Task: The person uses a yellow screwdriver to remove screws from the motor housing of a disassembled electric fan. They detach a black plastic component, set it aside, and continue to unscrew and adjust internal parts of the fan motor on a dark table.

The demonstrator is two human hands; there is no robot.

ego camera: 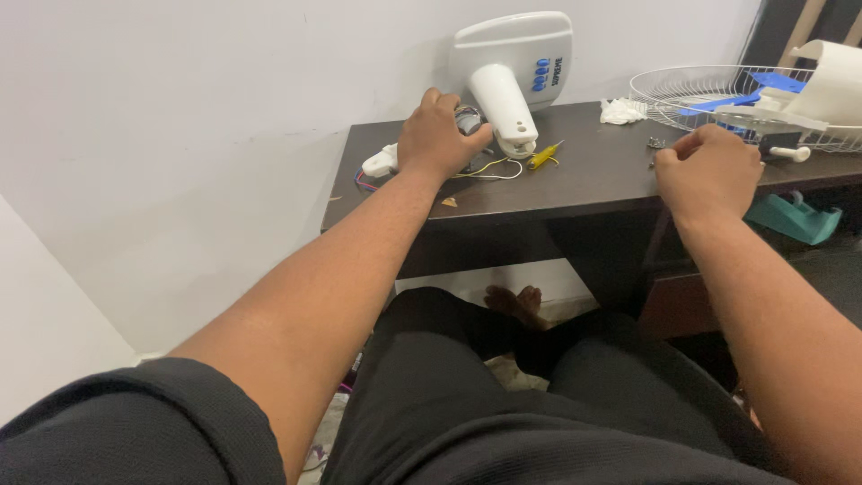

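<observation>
- A person seated at a dark desk [575, 193] works on a table fan that lies in pieces.
- The left hand [437, 136] is curled around the fan's motor [467, 119] at the desk's back left, fingers closed over it; only a sliver of grey metal shows past the knuckles.
- Touching the motor stands the white fan base [514, 67], tipped on edge against the wall, its neck pointing down at the desk.
- Loose wires [492, 169] trail from under the hand toward a yellow screwdriver [544, 154]; a white plug [380, 162] lies just left of the hand.
- The right hand [708, 172] hovers over the desk's right side in a loose fist, fingertips pinched; whether they hold anything cannot be told.
- Small screws [655, 142] rest near it.
- The wire grille [709, 99] sits off to the right with blue blades inside.
- Judged from this, the fan is well stripped down and nothing is yet reassembled.
</observation>
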